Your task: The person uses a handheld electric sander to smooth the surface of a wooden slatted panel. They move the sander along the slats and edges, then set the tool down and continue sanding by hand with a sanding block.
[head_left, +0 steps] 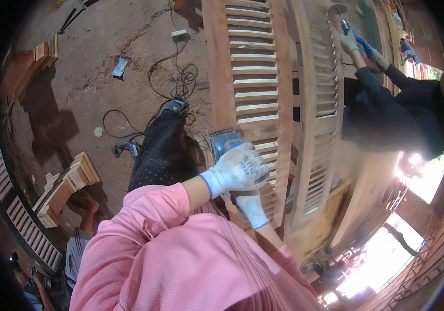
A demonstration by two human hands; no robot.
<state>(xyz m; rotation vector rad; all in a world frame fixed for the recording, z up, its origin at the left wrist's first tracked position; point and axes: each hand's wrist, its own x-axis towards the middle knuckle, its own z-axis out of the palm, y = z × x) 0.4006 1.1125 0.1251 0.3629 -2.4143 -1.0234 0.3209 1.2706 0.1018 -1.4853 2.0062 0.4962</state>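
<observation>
My left hand (236,170), in a white glove with a blue cuff, is closed over the front of a power sander (224,141). The sander's flat grey-blue pad rests on the side rail of a louvered wooden shutter (255,83). Behind and below it, my right hand (250,206), gloved too, is wrapped round the sander's rear part. Its fingers are partly covered by my left hand. Pale slats run across the shutter between reddish-brown rails.
A second louvered shutter (313,114) stands alongside; beyond it a co-worker's gloved hand (349,42) holds a disc tool. Cords (180,72) tangle on the dirt floor by my foot, near another power tool (127,149). Stacked wood pieces (71,181) and a person are at left.
</observation>
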